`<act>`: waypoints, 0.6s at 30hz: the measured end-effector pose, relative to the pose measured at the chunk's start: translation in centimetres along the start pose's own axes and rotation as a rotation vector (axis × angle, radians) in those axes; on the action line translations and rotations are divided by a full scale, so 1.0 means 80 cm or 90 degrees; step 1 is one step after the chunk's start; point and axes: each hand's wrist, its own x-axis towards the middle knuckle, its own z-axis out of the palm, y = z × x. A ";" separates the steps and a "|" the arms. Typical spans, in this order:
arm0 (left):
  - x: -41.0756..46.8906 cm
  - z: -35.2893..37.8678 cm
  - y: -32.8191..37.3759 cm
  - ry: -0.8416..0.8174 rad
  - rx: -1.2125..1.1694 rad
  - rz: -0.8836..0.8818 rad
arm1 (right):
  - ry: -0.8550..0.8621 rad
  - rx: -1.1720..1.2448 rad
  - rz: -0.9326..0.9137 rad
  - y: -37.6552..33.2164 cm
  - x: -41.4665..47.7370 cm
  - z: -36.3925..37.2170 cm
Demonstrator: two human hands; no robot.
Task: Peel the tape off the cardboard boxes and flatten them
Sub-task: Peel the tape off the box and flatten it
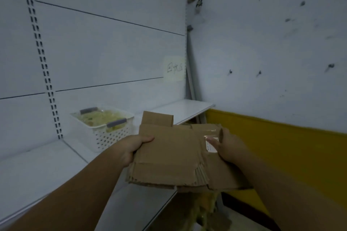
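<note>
I hold a stack of flattened brown cardboard boxes (169, 157) in front of me, above the edge of a white shelf. My left hand (131, 148) grips the stack's left edge, thumb on top. My right hand (227, 148) grips the right edge, with the thumb lying on a white label (209, 145) under a strip of clear tape (210, 132). Several ragged flaps show at the stack's near edge. One flap (157, 119) sticks up at the far side.
A white perforated basket (105, 137) holding crumpled clear tape stands on the white shelf (37, 170) at the left. A slotted white back panel (93, 52) rises behind it. More cardboard scraps (208, 212) lie on the floor below. A yellow-banded wall (281, 146) is at the right.
</note>
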 end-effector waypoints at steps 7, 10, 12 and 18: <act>0.136 0.053 0.021 -0.091 -0.011 -0.006 | 0.061 -0.058 0.068 0.057 0.083 -0.019; 0.192 0.088 0.031 -0.141 0.004 -0.024 | 0.076 -0.088 0.110 0.090 0.115 -0.024; 0.229 0.117 0.037 -0.160 0.018 -0.014 | 0.088 -0.087 0.135 0.113 0.134 -0.030; 0.320 0.197 0.043 -0.191 0.039 -0.040 | 0.068 -0.096 0.163 0.187 0.201 -0.051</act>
